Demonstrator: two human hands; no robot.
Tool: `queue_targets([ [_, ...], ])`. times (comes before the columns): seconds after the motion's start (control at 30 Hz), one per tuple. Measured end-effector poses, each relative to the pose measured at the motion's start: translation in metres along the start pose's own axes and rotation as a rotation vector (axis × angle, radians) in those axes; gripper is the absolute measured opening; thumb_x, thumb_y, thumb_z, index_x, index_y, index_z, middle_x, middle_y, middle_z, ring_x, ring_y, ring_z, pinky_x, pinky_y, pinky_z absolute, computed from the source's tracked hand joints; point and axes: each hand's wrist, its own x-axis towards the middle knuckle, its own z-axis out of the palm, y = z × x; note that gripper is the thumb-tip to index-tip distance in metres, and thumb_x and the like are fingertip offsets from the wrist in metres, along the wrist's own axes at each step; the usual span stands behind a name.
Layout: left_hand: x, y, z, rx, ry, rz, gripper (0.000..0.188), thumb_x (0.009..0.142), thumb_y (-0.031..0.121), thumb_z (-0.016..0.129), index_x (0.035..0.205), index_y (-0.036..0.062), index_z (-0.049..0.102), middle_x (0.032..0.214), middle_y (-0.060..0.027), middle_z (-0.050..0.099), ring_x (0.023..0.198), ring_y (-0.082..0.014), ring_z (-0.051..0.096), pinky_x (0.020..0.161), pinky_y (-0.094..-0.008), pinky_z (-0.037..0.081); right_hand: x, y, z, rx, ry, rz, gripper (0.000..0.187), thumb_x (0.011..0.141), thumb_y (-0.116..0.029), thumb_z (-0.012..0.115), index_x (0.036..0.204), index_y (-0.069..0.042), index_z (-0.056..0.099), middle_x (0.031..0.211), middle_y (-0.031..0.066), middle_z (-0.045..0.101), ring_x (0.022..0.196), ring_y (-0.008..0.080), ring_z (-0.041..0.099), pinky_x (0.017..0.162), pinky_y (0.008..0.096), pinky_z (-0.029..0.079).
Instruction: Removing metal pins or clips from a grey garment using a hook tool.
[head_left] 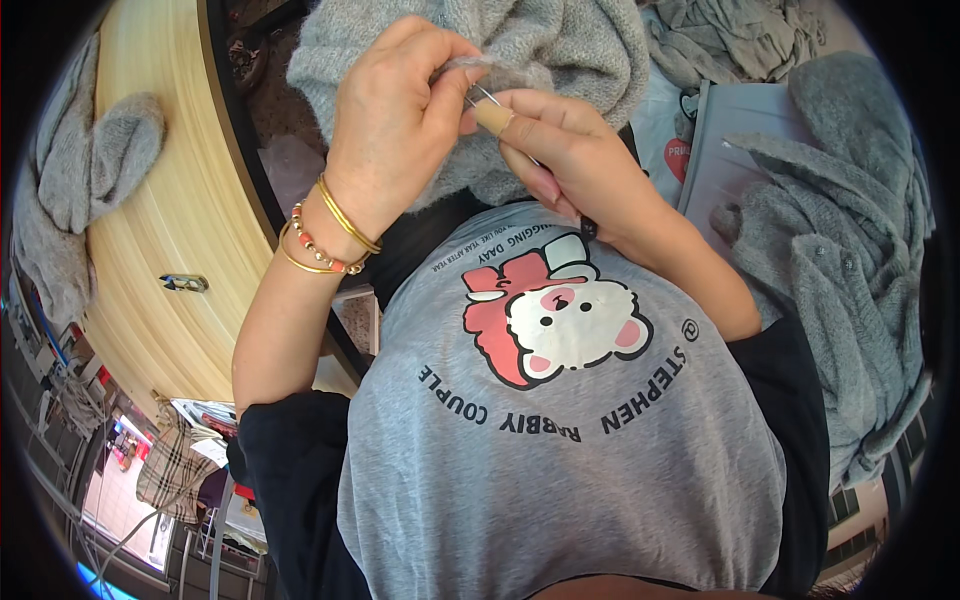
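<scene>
A fuzzy grey knitted piece [590, 50] lies bunched at the top of the view, beyond my body. My left hand [390, 120] pinches its edge between thumb and fingers. Close against it, my right hand [570, 150] is closed on a thin metal needle-like tool [484, 93], whose tip end meets the knit at the left fingertips. Its exact kind I cannot make out, as the fingers cover most of it. A tan wrap [493, 116] covers the right thumb's end. Gold and beaded bracelets [325, 240] circle my left wrist.
To the left stands a pale wooden table [180, 230] with another grey knit [125, 135] and a small dark metal tool [184, 283] on it. More grey knits [850, 290] are heaped at the right, by a grey surface [735, 130]. A checked cloth [175, 470] hangs lower left.
</scene>
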Motion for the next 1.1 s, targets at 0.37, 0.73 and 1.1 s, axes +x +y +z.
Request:
queue_targets([
  [0.37, 0.004, -0.017, 0.009, -0.765, 0.045, -0.495, 0.007, 0.089, 0.006, 0.060, 0.086, 0.0009, 0.063, 0.071, 0.0041, 0.057, 0.060, -0.0015, 0.045, 0.054, -0.0164, 0.034, 0.013, 0.029, 0.002, -0.835, 0.426, -0.543, 0.017, 0.092, -0.012, 0.055, 0.104, -0.002, 0.059, 0.059, 0.0105, 0.047, 0.051, 0.0156, 0.048, 0.049, 0.0336, 0.038],
  [0.73, 0.015, -0.046, 0.021, -1.501, -0.145, 0.297, 0.007, 0.090, 0.007, 0.060, 0.091, 0.0009, 0.064, 0.082, -0.0006, 0.064, 0.072, -0.0053, 0.056, 0.067, -0.0174, 0.044, 0.004, -0.002, -0.010, -0.020, 0.015, -0.122, 0.030, 0.098, -0.022, 0.044, 0.106, 0.001, 0.062, 0.046, -0.0067, 0.036, 0.033, 0.0012, 0.027, 0.034, 0.0162, 0.022],
  [1.1, 0.001, -0.016, -0.016, -0.384, -0.142, -0.305, 0.016, 0.085, 0.010, 0.067, 0.094, -0.0024, 0.066, 0.078, 0.0053, 0.060, 0.065, -0.0020, 0.047, 0.058, -0.0195, 0.039, -0.001, -0.008, -0.016, -0.135, 0.010, -0.160, 0.031, 0.098, -0.023, 0.044, 0.108, -0.001, 0.062, 0.045, -0.0064, 0.037, 0.033, 0.0015, 0.027, 0.034, 0.0167, 0.021],
])
